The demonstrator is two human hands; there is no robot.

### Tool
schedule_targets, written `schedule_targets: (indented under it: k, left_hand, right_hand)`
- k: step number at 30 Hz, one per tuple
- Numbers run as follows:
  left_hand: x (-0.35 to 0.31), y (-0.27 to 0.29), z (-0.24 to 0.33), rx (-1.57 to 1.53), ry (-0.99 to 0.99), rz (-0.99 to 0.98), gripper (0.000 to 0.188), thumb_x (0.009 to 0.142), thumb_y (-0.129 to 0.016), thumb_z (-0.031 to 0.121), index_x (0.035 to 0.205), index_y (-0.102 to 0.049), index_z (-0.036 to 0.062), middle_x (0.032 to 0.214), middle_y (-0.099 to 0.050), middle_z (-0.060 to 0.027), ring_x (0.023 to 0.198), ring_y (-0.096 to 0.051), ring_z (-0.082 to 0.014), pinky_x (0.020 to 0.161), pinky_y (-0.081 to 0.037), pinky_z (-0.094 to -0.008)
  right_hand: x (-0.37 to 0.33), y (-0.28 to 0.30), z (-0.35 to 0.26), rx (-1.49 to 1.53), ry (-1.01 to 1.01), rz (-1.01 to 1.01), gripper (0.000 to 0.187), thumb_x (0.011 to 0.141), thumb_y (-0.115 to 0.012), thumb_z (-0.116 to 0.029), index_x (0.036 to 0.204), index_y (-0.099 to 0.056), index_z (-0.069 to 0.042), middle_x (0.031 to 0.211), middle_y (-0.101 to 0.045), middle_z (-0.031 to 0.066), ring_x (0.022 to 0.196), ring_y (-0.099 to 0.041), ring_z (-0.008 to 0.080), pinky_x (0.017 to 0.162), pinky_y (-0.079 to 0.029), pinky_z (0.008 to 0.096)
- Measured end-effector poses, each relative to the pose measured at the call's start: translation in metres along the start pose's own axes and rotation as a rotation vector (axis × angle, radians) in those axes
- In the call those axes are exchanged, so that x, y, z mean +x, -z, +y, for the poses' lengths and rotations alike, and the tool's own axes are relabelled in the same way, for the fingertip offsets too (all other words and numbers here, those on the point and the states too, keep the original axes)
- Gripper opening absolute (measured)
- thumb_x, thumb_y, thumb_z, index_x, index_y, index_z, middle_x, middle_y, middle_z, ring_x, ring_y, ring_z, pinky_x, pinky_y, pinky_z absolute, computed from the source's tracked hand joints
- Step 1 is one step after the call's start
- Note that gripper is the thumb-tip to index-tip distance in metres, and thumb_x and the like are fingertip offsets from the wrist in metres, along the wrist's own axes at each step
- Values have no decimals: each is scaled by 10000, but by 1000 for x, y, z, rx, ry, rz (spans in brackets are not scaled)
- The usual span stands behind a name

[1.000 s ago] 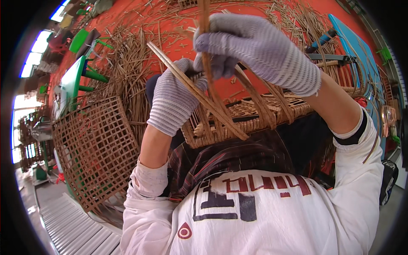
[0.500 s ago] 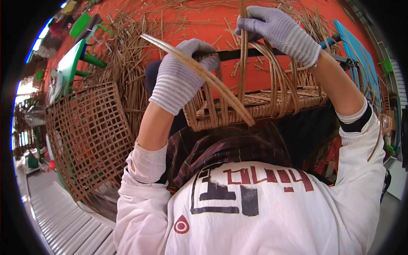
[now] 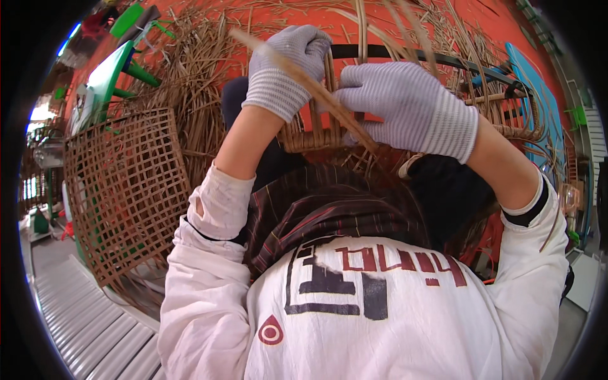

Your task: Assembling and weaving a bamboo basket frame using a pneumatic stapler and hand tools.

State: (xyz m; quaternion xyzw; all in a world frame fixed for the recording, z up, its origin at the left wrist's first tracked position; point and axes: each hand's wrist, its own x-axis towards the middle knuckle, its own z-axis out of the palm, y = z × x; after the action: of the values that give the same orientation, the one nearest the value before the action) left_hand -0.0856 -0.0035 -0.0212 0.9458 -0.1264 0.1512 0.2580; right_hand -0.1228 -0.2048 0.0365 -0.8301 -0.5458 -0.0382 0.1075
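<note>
A half-woven cane basket [image 3: 316, 136] rests on my lap, its upright stakes rising toward the top of the view. My left hand [image 3: 288, 66], in a grey knit glove, grips the basket's woven rim at the left. My right hand [image 3: 405, 104], also gloved, presses a flat cane strip [image 3: 304, 79] against the stakes; the strip slants from upper left down to the rim. The two hands are almost touching.
A square open-lattice woven panel [image 3: 123, 190] leans at my left. Loose cane strands [image 3: 190, 88] lie heaped on the orange floor [image 3: 266, 19]. A green stool [image 3: 117, 63] stands upper left, a blue board [image 3: 538, 88] at right, and corrugated metal sheeting [image 3: 82, 323] lower left.
Both hands have come down and together onto the basket rim. The right hand left the tall stakes and now presses the slanting strip, which has swung in closer.
</note>
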Motion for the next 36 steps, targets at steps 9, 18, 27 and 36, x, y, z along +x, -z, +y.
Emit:
schedule_targets:
  k: [9, 18, 27, 36]
  left_hand:
    - [-41, 22, 24, 19, -209, 308, 135, 836, -607, 92, 924, -700, 133, 920, -667, -34, 911, -617, -265, 861, -439, -376]
    - [-62, 18, 15, 47, -335, 304, 229, 721, -640, 103, 942, -685, 141, 954, -669, -7, 930, -615, -236, 911, -369, -401]
    - [-65, 15, 9, 86, -388, 303, 164, 674, -661, 141, 835, -689, 160, 931, -658, 34, 921, -606, -202, 913, -362, -405]
    - [-58, 17, 0, -61, -372, 317, 72, 750, -649, 94, 816, -679, 91, 949, -681, -27, 876, -643, -241, 781, -484, -352]
  right_hand:
    - [9, -11, -4, -72, 66, -28, 400, 768, -747, -268, 1144, -636, -185, 1114, -539, 72, 972, -627, 256, 799, -566, 380]
    - [16, -14, -3, -116, 199, 46, 398, 694, -779, -244, 1043, -633, -121, 1061, -570, 56, 1004, -604, 228, 840, -542, 351]
    - [20, -11, 1, -177, 312, 16, 302, 730, -740, -213, 995, -630, -117, 968, -604, 38, 992, -612, 221, 869, -514, 330]
    - [-19, -7, 6, -6, 3, 370, 197, 807, -698, -172, 976, -630, -95, 983, -624, 59, 938, -621, 257, 803, -513, 373]
